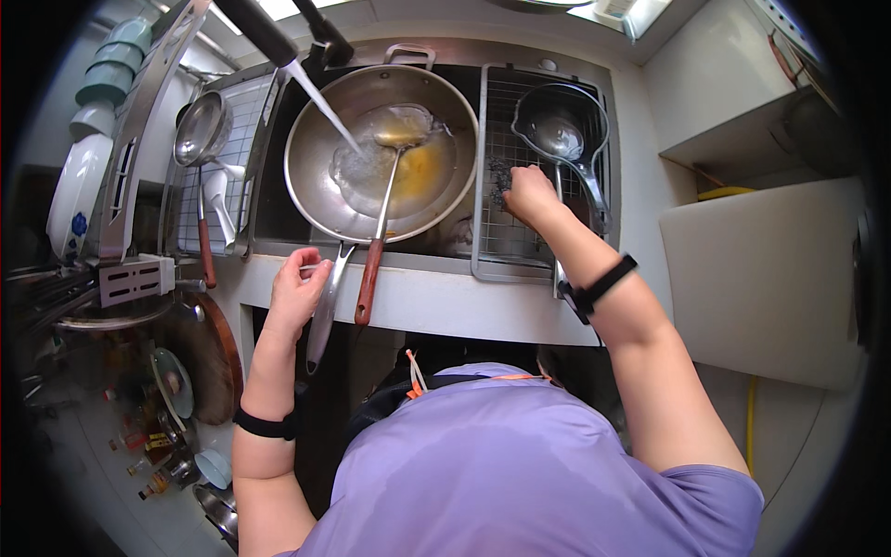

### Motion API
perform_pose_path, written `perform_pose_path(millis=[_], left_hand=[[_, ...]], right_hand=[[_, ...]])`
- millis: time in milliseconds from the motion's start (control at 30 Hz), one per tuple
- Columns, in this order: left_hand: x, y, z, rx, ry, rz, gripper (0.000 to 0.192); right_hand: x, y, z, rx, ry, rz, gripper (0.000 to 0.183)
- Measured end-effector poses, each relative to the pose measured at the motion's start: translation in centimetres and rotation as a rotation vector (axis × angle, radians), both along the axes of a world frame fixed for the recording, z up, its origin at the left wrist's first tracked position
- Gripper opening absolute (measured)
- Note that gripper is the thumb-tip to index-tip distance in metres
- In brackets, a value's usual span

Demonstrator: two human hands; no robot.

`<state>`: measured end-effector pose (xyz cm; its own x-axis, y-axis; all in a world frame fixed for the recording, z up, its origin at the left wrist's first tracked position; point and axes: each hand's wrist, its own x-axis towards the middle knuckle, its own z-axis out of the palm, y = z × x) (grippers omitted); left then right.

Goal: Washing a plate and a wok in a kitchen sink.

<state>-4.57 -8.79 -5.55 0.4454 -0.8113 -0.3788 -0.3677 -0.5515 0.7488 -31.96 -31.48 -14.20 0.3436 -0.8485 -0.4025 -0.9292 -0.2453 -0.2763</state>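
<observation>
A large steel wok (313,188) stands in the sink, and tap water (324,104) runs into the yellowish, cloudy liquid inside. A ladle (390,188) with a wooden handle leans in the wok, its bowl in the water. My left hand (298,282) is beside the wok's long handle (327,313), fingers bent and apart from the thumb, not wrapped around it. My right hand (532,195) reaches down over the wire basket (501,244), fingertips at a dark mesh scouring pad (499,177). The fingers hide whether they grip the pad.
Inside the wire basket, right of my hand, lies a glass pot (602,188) with a metal ladle (559,136). A left rack holds a steel scoop (202,129) and a white spoon (219,202). Stacked bowls (111,69) and a slotted turner (136,280) are farther left. A black faucet (261,31) overhangs the wok.
</observation>
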Motion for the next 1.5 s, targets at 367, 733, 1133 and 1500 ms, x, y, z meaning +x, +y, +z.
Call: perform_pose_path(millis=[367, 733, 1133, 1500], left_hand=[[0.7, 0.6, -1.7, 0.342, -0.044, -0.163, 0.062], [1.1, -0.1, -5.3, 0.286, 0.036, -0.245, 0.062], [1.5, -1.3, -4.2, 0.348, 0.307, -0.118, 0.058], [6.0, -0.1, -3.5, 0.423, 0.559, -0.032, 0.032]], right_hand=[[3.0, -4.2, -3.3, -0.136, 0.147, -0.049, 0.018], [11.0, 3.1, 1.8, -0.052, -0.179, 0.620, 0.024], [11.7, -8.8, -1.6, -0.704, 0.343, 0.898, 0.013], [13.9, -12.3, 1.6, -0.580, 0.055, 0.967, 0.011]])
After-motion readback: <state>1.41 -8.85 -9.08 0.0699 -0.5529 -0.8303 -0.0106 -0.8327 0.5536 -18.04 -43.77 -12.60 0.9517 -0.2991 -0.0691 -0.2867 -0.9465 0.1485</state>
